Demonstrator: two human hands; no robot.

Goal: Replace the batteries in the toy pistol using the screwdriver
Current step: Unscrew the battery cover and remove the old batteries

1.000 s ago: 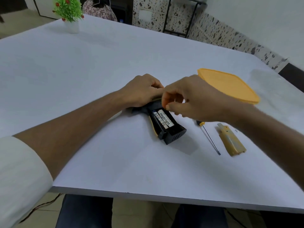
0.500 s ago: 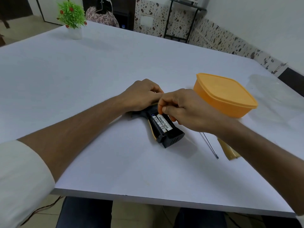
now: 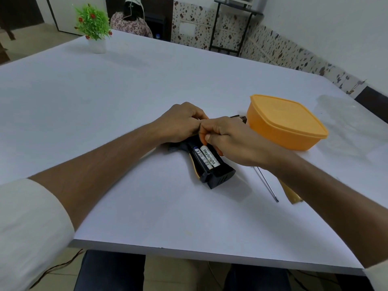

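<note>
Toy pistol (image 3: pixel 212 169), black with a yellow edge, lying on its side near the middle of the white desk (image 3: pixel 105 101), grip toward the near edge, battery bay uncovered. Two batteries (image 3: pixel 206 158) lie side by side in the bay; the white one reads "Heybright". Right hand (image 3: pixel 231 141): fingers (image 3: pixel 206 137) curled, their tips pressing the far end of the batteries. Left hand (image 3: pixel 180 122): fingers bent over the pistol's far part, holding it down; whether they wrap fully around it cannot be told. The barrel end is mostly hidden beneath both hands.

Screwdriver (image 3: pixel 266 184) lies just right of the pistol, tip toward the near edge, its handle hidden under the right wrist. A yellow cover piece (image 3: pixel 291 195) beside it is partly hidden by the right forearm. An orange lidded container (image 3: pixel 285 122) stands toward the right edge. A potted plant (image 3: pixel 93 28) stands at the far left corner. Beyond the desk: speckled wall tiles, a black metal stand, and a seated person, back turned.
</note>
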